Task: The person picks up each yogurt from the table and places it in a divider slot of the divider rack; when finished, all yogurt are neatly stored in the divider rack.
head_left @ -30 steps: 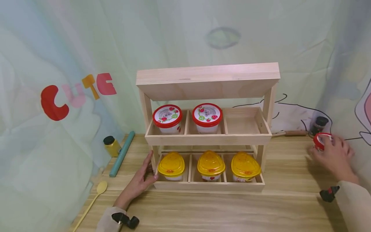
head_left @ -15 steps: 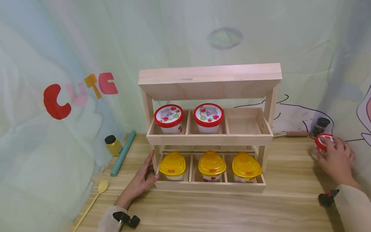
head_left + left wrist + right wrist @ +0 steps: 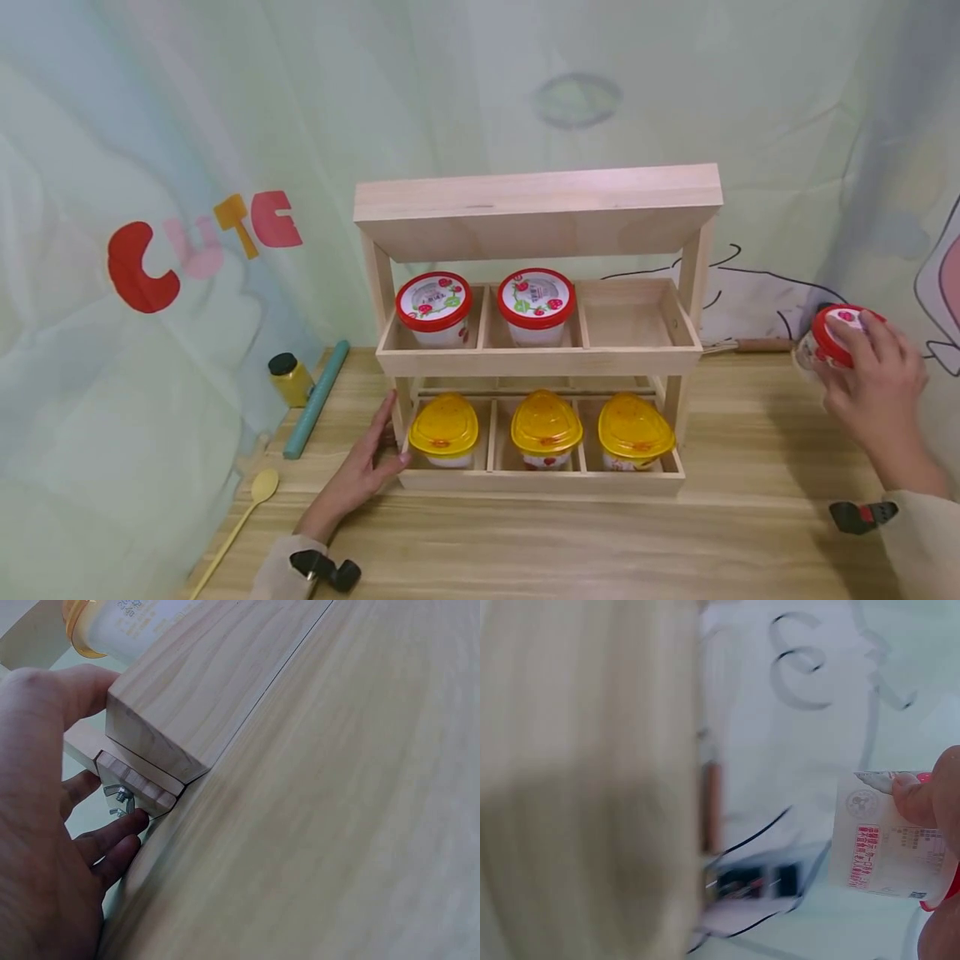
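My right hand (image 3: 870, 379) grips a red-lidded clear cup (image 3: 828, 337) lifted above the table at the far right; in the right wrist view the cup (image 3: 889, 840) shows its printed label under my fingers (image 3: 915, 799). My left hand (image 3: 365, 461) rests with straight fingers against the lower left corner of the wooden rack (image 3: 540, 208), thumb on its front; the left wrist view shows that hand (image 3: 45, 825) by the rack corner (image 3: 150, 746). The rack's upper tier holds two red-lidded cups (image 3: 433, 304) (image 3: 536, 302) with the right compartment (image 3: 626, 317) vacant. The lower tier holds three yellow-lidded cups (image 3: 546, 425).
A yellow jar with black cap (image 3: 288, 377), a teal rod (image 3: 317, 398) and a yellow spoon (image 3: 251, 500) lie left of the rack. A wooden-handled utensil (image 3: 753, 344) lies at the back right. The wooden table (image 3: 570, 542) runs under everything; a curtain backs it.
My right hand has lifted the red-lidded cup off the table, upward and slightly tilted, hiding the dark jar behind it. The left hand has stayed at the rack corner.
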The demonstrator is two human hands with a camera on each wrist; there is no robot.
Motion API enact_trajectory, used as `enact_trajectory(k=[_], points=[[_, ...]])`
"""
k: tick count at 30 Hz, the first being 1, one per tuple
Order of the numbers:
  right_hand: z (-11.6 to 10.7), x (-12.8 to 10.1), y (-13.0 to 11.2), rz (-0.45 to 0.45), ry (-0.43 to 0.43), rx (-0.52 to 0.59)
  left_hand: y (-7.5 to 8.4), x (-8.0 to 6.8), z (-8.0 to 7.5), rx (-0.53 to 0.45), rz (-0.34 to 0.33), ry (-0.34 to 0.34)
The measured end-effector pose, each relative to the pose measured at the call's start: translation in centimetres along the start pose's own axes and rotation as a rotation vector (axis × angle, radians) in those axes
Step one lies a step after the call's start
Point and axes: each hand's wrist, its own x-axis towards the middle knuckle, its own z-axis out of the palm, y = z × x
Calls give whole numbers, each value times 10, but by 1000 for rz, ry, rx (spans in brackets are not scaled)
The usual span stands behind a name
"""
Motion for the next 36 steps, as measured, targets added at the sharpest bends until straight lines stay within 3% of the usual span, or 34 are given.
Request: enact_trajectory(k=[14,22,36], points=[[-37,25,-66,-244,101,130,-2,-1,-1,0,2,-8],[-50,31,-106,-271,63,147,-3,1,1,-5,-3,-1],[-49,33,-155,-307,63,249,-1,1,1,0,1,8]])
